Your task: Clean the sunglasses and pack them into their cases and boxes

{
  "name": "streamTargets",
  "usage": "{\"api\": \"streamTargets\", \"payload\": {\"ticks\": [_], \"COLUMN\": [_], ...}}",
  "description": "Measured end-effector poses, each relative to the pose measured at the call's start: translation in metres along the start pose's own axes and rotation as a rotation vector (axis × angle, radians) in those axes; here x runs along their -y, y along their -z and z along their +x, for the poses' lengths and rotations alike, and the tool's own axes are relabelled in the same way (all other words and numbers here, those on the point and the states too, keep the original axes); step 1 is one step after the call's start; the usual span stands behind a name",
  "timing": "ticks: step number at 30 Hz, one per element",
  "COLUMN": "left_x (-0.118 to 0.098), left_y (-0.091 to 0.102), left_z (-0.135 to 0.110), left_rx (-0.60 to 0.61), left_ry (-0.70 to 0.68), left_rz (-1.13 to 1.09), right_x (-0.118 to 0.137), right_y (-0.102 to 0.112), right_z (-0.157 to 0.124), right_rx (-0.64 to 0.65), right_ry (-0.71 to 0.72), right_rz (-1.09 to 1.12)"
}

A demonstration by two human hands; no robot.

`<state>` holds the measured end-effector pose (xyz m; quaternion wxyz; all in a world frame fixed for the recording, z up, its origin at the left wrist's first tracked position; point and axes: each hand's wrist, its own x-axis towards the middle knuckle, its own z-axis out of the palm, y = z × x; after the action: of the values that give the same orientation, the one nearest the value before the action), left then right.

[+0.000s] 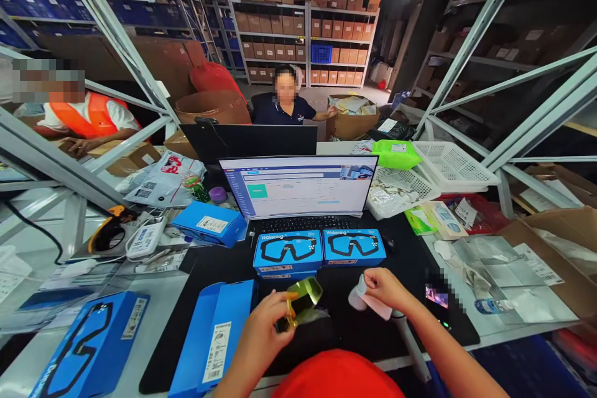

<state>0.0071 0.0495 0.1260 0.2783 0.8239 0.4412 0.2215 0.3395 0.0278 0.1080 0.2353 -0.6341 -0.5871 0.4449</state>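
Observation:
My left hand [269, 322] is closed on a pair of yellow-tinted sports glasses [305, 293], gripped at the frame, with the shiny lens facing up and right. In my right hand [386, 289] is a crumpled white cloth [377, 305], bunched under the fingers and hanging loosely. Left of my left hand lies a blue cardboard box [205, 323] with a long flap and a white label. Just beyond my hands, blue glasses boxes [288, 247] printed with goggles are stacked, and another such box [355, 246] sits beside them.
A monitor [303, 189] and keyboard [305, 224] stand behind the boxes. More blue boxes [91, 348] lie at left. On the right are a phone [437, 295], a white basket [396, 189] and an open carton [559, 242]. Two people [285, 109] are across the bench.

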Motion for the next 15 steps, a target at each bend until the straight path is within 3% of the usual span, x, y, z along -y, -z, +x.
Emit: {"api": "streamTargets", "payload": {"ticks": [4, 7, 11, 15], "left_x": [0.014, 0.004, -0.020, -0.040], "left_y": [0.000, -0.001, -0.010, -0.024], "left_z": [-0.001, 0.002, 0.007, 0.005], "left_rx": [-0.056, 0.025, 0.200, 0.293], "left_ry": [0.115, 0.161, 0.111, 0.049], "left_rz": [0.182, 0.277, 0.269, 0.217], "right_x": [0.004, 0.027, 0.058, 0.061], "right_y": [-0.022, -0.039, -0.052, -0.057], "right_z": [-0.008, -0.021, -0.027, -0.024], "right_rx": [-0.138, -0.161, -0.018, 0.132], "right_ry": [-0.045, 0.088, 0.497, 0.545], "right_rz": [-0.276, -0.404, -0.577, -0.676]}}
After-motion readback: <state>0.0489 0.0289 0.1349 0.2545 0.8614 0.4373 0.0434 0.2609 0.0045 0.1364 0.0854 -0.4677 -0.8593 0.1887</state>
